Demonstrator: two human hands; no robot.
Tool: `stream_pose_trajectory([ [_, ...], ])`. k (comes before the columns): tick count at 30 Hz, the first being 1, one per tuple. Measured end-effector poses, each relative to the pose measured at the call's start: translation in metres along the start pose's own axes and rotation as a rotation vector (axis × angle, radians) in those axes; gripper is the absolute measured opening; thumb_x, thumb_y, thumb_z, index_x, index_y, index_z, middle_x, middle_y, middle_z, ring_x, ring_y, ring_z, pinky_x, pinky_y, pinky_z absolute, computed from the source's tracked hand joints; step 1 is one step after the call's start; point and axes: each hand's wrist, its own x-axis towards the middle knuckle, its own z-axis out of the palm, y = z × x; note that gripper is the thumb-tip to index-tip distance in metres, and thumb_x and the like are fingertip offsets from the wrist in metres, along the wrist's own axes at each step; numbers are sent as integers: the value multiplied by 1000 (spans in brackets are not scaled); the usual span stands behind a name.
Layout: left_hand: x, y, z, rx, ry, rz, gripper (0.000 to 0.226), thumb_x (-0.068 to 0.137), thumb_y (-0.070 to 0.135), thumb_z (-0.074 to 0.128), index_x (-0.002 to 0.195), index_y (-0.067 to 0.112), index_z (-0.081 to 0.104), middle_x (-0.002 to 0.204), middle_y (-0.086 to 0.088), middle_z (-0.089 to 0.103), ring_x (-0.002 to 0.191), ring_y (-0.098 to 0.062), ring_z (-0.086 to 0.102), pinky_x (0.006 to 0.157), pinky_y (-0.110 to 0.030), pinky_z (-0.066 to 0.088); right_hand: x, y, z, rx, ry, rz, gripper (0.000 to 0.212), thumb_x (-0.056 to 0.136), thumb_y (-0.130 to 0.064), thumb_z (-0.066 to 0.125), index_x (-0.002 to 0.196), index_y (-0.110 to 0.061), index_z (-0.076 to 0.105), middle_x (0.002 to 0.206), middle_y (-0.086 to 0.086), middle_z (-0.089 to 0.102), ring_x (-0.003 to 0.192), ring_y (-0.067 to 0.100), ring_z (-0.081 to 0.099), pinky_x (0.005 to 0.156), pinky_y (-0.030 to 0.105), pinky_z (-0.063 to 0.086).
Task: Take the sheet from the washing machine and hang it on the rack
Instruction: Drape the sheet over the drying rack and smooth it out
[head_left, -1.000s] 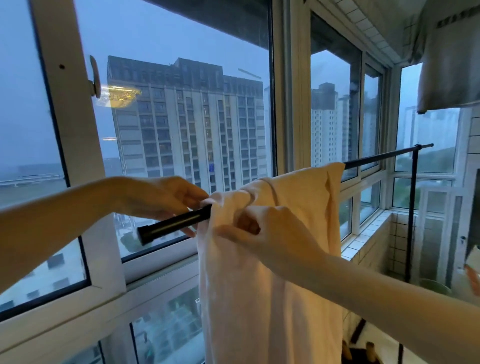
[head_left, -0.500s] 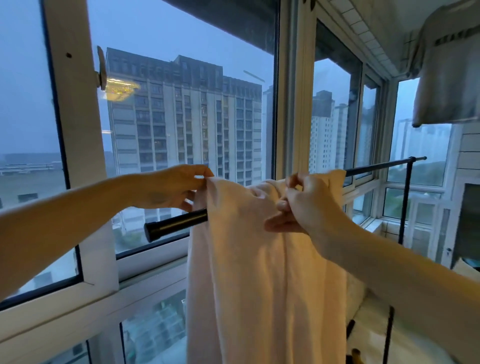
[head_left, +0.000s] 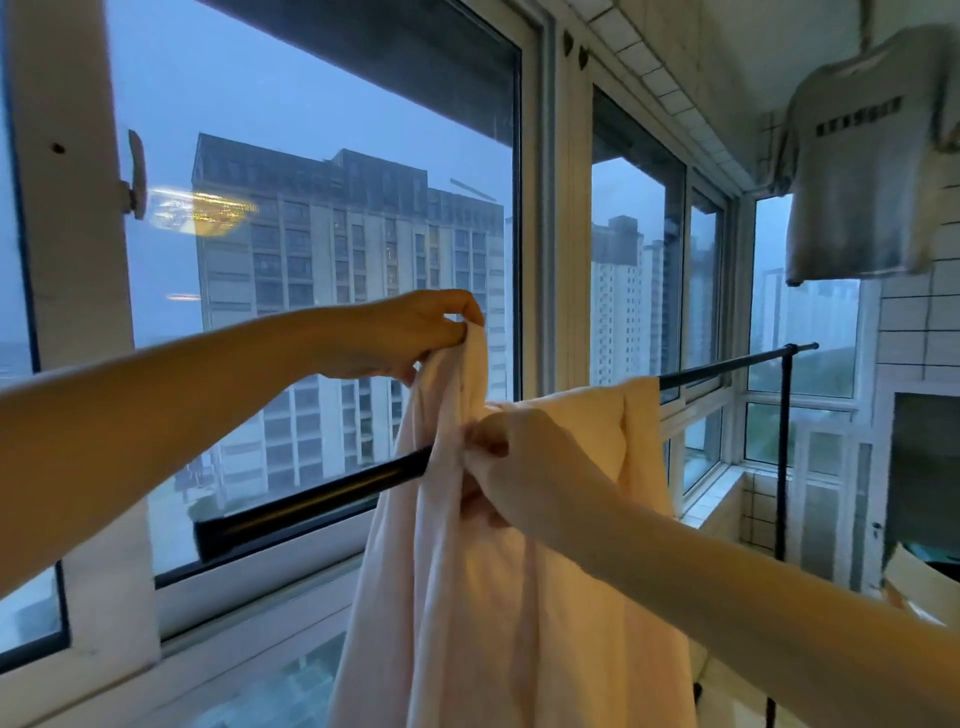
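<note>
A pale pink sheet (head_left: 519, 613) hangs over the black rail of the rack (head_left: 311, 506), which runs from lower left to the far right upright. My left hand (head_left: 410, 335) pinches a corner of the sheet and holds it lifted above the rail. My right hand (head_left: 524, 462) grips a fold of the sheet at rail height, just in front of the bar. Folds of the sheet bunch between the two hands. The sheet's lower part runs out of view at the bottom.
Large windows with white frames (head_left: 67, 312) stand just behind the rail. A grey T-shirt (head_left: 862, 156) hangs high at the right. The rack's far upright (head_left: 782, 452) stands near the tiled corner wall. A cardboard box edge (head_left: 919, 582) shows at the right.
My left hand has risen, lifting the sheet's corner well above the rail. My right hand has dropped to rail height and moved left, still on the cloth. The view tilted up.
</note>
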Motion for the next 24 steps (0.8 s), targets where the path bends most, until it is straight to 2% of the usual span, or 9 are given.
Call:
stream_pose_trajectory([
  [2,10,-2,-4,7,33,-1,16,100,24,42,104,21,57,98,-15,55,82,-25,53,79,-44,49,-3,6,-17,299,1,141,17,94,-17,52,92,-14,68,85,10,72,75,24,71,71,39,60],
  [4,21,-5,-6,25,54,17,16,98,30,44,99,26,59,108,-7,58,85,-22,56,75,-38,52,1,16,-36,550,-22,264,18,94,-12,52,88,-9,69,78,12,72,69,26,71,64,37,60],
  [8,44,-21,-8,60,-36,33,19,90,38,53,90,21,62,87,5,63,78,-9,60,67,-24,50,22,41,-70,624,17,359,27,97,-12,43,73,-11,56,64,5,58,55,17,57,51,28,47],
  [10,55,-28,-9,157,-88,46,21,87,39,56,85,19,63,79,8,64,77,-7,60,68,-20,49,38,56,-87,540,117,359,34,98,-13,41,65,-11,51,56,4,50,52,15,49,49,26,40],
  [11,59,-29,-8,222,-109,53,24,83,44,59,86,20,64,79,9,64,77,-7,60,70,-20,49,45,63,-95,447,154,322,35,98,-15,41,65,-11,51,59,7,49,55,17,48,52,27,39],
  [15,81,-16,-8,369,-130,52,36,68,52,72,92,26,64,86,8,67,82,-11,64,71,-23,51,70,80,-122,175,157,128,34,91,-41,57,78,-9,56,71,6,54,62,18,52,54,26,41],
  [19,119,-7,0,562,33,144,20,83,42,67,83,24,59,76,7,57,70,-10,55,61,-20,44,94,102,-135,-118,242,-16,18,89,-33,62,84,-16,58,79,1,63,63,10,58,52,18,42],
  [22,149,-7,12,618,97,219,15,91,28,59,85,15,57,76,5,51,74,-15,51,66,-24,43,109,128,-142,-225,346,-30,22,92,-35,57,89,-13,56,80,2,61,65,12,57,51,20,39],
  [24,163,-9,21,618,106,243,15,93,22,55,91,8,58,78,2,52,77,-16,52,67,-21,42,113,143,-146,-288,358,-39,22,94,-35,54,88,-13,53,76,1,58,63,9,53,50,18,35],
])
